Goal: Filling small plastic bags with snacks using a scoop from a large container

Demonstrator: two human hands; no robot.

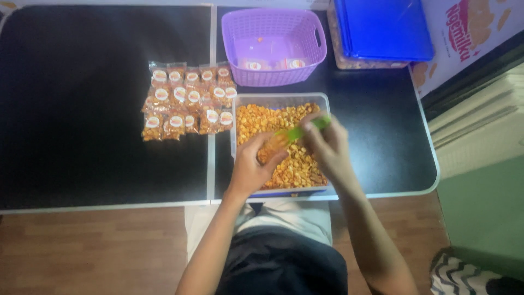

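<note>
Both hands work over the clear plastic tub (281, 99) of orange snack pieces that stands at the near edge of the black counter (82, 109). Left hand (252, 170) is curled around a small open packet (271, 148), fingers closed on it and holding its mouth up toward the scoop, so that the pieces can fall in and any spill drops back into the tub. Right hand (326, 143) pinches the handle of a green scoop (299, 131) between thumb and fingers, and the scoop is tilted down to the packet's mouth, touching it or almost touching; the blur does not let me say which. Just to the left of the tub lie the filled packets (188, 101) with round labels, placed flat in three overlapping rows, within reach of the left hand; I count about fifteen, but the overlap makes the number not sure. Behind the tub stands one purple basket (273, 27), with what looks like two or three more small packets lying inside at the bottom. To the right of the basket there is one container with a blue lid (382, 27), and snack pieces show through its wall.
</note>
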